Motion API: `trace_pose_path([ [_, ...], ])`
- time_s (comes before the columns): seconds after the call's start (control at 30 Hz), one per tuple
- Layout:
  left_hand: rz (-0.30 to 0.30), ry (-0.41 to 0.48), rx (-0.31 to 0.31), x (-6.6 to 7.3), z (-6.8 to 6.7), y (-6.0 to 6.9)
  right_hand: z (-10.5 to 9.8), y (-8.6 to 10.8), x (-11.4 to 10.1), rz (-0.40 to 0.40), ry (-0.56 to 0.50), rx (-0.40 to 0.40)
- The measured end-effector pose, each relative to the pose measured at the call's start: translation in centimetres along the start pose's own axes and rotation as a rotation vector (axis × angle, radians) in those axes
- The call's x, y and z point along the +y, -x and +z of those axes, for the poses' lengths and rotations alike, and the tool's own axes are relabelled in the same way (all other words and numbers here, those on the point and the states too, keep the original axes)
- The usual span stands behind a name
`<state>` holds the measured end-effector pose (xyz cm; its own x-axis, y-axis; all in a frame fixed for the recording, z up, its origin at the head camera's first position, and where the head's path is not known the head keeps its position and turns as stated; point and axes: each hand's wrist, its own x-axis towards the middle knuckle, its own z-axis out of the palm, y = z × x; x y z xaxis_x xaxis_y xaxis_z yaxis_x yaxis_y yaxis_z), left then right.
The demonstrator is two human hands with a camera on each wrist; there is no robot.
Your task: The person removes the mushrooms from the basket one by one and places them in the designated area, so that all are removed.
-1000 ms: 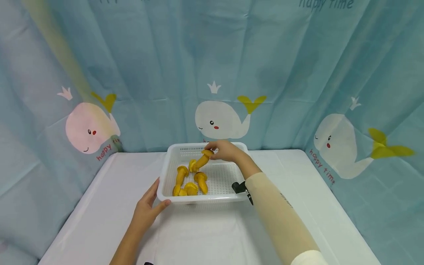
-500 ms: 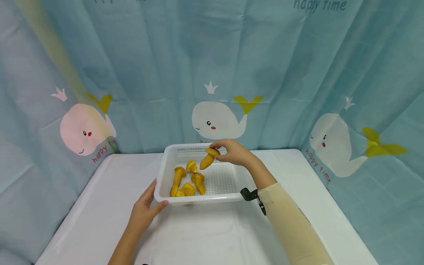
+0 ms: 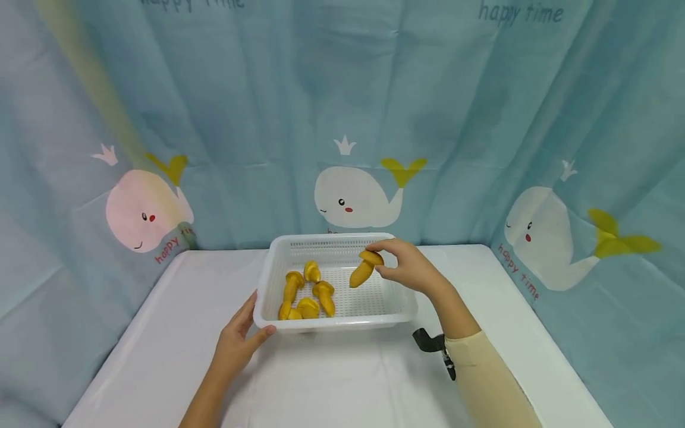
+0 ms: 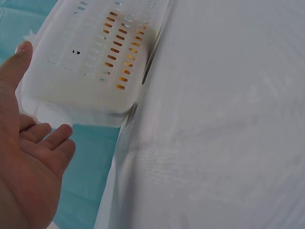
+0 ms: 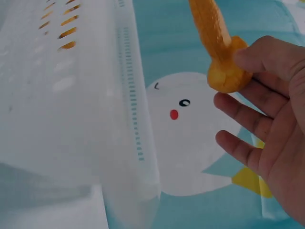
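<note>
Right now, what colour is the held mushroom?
The mushroom is orange-yellow, clearest in the right wrist view.

Counted: one basket at centre; one held mushroom; at least four loose mushrooms, overlap obscuring exact total. One left hand, one right hand. Three printed whales.

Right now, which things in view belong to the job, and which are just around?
Apparently the job:
- held mushroom, pinched by the right hand
- white basket, left hand at its corner
- other mushrooms inside it

Just around:
- white table
- whale-print curtain
- black wrist device
</note>
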<state>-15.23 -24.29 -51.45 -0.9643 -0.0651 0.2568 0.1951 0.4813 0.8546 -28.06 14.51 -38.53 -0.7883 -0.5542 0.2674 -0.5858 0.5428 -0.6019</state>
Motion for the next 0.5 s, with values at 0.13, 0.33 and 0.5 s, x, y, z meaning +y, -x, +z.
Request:
trace_pose_path([
  [0.13, 0.008, 0.006, -0.002, 0.0, 0.4, -0.2, -0.3, 2.2, 0.9, -0.022, -0.004, 0.051],
  [0.33, 0.028, 0.001, 0.019, -0.3, 0.4, -0.1, -0.5, 4.6, 1.6, -0.057, -0.001, 0.117],
  [0.5, 0.040, -0.005, 0.025, -0.4, 0.0, 0.1, -0.6, 6.1, 2.3, -0.027, -0.003, 0.163],
])
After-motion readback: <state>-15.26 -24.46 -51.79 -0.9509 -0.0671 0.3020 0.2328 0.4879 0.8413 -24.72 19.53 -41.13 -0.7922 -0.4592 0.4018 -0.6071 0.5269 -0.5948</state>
